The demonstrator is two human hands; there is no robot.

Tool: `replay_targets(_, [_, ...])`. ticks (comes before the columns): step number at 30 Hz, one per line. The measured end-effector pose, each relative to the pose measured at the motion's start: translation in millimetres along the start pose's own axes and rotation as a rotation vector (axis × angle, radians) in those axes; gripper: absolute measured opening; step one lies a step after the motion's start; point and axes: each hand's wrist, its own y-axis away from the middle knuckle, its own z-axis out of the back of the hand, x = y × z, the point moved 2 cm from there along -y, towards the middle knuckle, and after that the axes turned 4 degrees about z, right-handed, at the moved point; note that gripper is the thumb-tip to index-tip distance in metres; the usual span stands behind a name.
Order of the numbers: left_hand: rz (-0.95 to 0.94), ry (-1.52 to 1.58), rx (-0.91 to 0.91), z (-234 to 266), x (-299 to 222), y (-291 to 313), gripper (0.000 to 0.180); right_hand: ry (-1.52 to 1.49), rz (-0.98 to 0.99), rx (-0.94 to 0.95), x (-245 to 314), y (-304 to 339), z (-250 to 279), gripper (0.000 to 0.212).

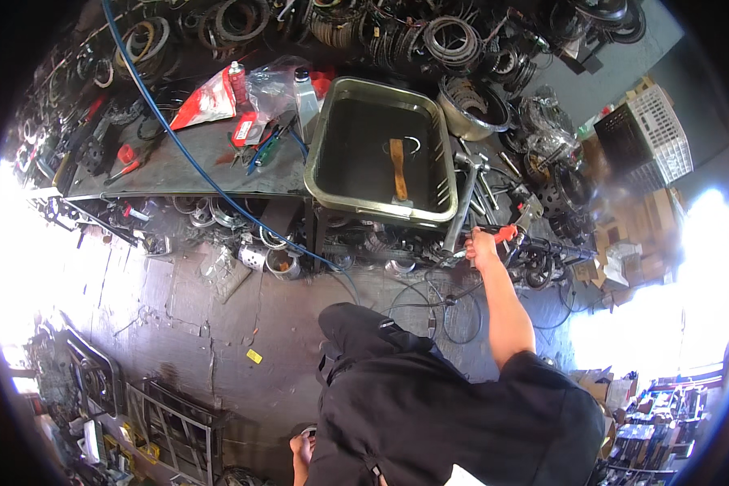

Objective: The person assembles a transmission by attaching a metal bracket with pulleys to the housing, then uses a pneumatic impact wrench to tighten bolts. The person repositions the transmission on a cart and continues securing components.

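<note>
From where I stand, the person in black clothes leans over the right part of a dark, cluttered workbench (194,166), the right arm stretched out bare toward its front edge. The right hand (482,248) is curled at that edge, its fingers drawn in; I can't tell whether they close on anything, since the knuckles cover whatever may be there. Just beside it, on its right, sits a red-handled tool (506,234), and just to its left a long grey metal tool (459,209) slants across the bench toward the fingers. The left hand (303,445) hangs low by the person's body, partly hidden by the black clothing, near something small and pale that I can't make out; whether it grips that, I can't say. Left of the long tool, a big rectangular metal tray (319,154) holds dark liquid, with a wooden-handled brush (398,166) in it. A metal bowl (486,127) of ring-shaped parts stands behind the tray's right corner. Off to the left on the bench are a red spray can (237,81), a clear bottle (305,97) and a red-handled screwdriver (124,171). A blue hose (181,151) runs across the bench and down past its front, and a small yellow piece (254,356) lies on the worn floor (178,308).
</note>
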Motion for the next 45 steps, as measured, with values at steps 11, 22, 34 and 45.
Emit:
replay_targets(11, [-0.419, 0.082, 0.046, -23, -179, 21, 0.026, -0.129, -0.012, 0.026, 18, 49, -15, 0.042])
replay_targets(22, [-0.287, -0.208, -0.032, -15, -289, 49, 0.036, -0.527, 0.808, 0.774, 187, 251, -160, 0.033])
replay_targets(34, [-0.374, 0.412, -0.234, 37, -288, 27, 0.027, 0.930, 0.439, 1.561, 36, 360, -500, 0.028])
replay_targets(45, [0.085, 0.551, -0.178, 134, -237, -6, 0.020, 1.011, 0.938, 1.603, -34, 538, -812, 0.042])
